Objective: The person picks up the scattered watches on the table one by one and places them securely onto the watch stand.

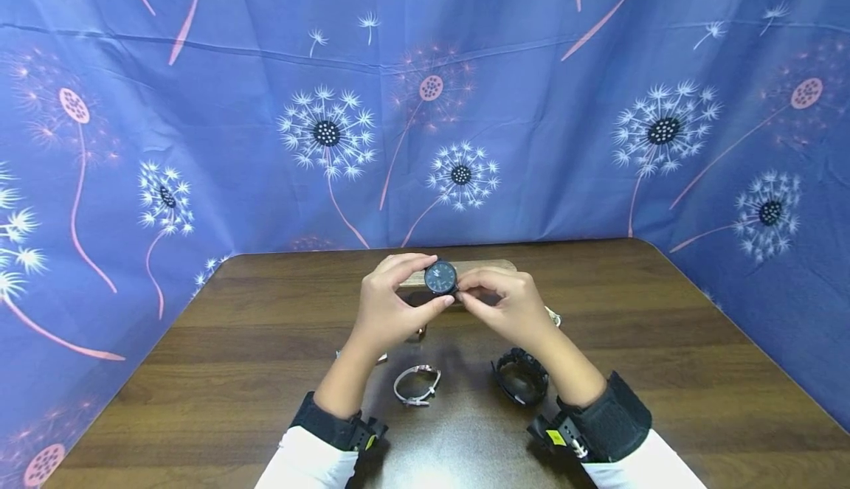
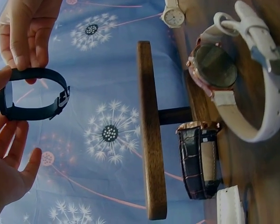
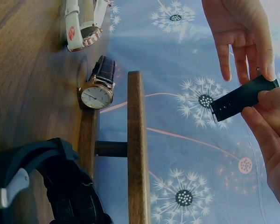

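Observation:
Both hands hold a dark wristwatch up above the table, its round black dial facing the head camera. My left hand pinches the case between thumb and index finger, at its upper and lower edges. From the other side, my right hand has thumb and fingertips pinched at the edge of the case, where the crown sits. The left wrist view shows the dark strap buckled into a loop hanging under the case. Seen from the right wrist, the strap's flat side has a row of small holes.
Behind the hands stands a wooden T-shaped stand. On the table lie a white-strapped watch, a chunky black watch, a brown-strapped watch with a white dial and a small pale watch. A blue dandelion-print cloth hangs behind.

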A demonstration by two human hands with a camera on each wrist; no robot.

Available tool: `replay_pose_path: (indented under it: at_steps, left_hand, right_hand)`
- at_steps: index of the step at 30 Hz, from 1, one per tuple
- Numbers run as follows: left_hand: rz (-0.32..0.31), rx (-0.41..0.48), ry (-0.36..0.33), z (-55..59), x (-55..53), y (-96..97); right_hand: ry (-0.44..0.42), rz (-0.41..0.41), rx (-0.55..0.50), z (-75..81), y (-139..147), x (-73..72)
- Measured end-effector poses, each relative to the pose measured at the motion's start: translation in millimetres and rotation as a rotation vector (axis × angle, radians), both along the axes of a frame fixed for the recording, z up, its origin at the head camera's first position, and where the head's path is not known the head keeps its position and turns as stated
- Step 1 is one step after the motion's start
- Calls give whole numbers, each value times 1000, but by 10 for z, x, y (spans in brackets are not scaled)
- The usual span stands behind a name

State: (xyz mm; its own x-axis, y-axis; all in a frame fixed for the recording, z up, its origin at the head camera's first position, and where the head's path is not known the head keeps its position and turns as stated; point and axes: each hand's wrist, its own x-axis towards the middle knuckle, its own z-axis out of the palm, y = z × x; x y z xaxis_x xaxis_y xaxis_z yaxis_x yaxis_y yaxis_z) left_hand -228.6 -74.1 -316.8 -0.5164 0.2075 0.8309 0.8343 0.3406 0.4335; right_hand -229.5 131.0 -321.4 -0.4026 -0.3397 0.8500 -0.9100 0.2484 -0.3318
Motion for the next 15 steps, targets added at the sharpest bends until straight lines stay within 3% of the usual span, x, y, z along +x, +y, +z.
replay_pose_path:
  at_steps: [7, 15]
  left_hand:
    - [26, -51, 81, 40, 6, -50]
    - [77, -108, 73, 54, 5, -230]
  right_hand:
    - [21, -20, 18, 21, 25, 18]
    - [-38, -55, 34, 136, 286, 6]
